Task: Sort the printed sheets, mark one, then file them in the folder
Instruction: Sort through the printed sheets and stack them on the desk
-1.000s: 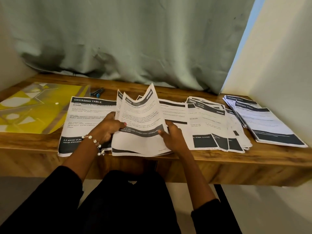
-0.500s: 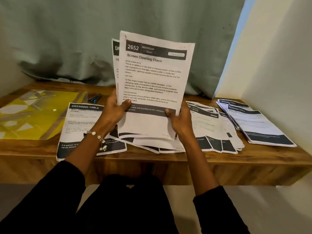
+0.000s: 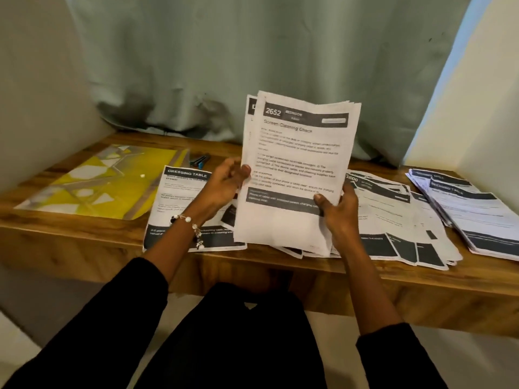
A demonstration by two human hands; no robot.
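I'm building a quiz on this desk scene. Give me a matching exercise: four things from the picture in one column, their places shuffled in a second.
Things
1. Yellow patterned plastic folder
2. White printed sheet headed "2652"
3. White printed sheet headed "DRESSING TABLE"
4. Dark pens with a blue cap

Places
A. Held upright in both hands above the wooden desk
B. Flat at the desk's far left
C. At the back of the desk, just right of the folder
D. Flat on the desk, under the left wrist

Pairs: 1-B, 2-A, 3-D, 4-C
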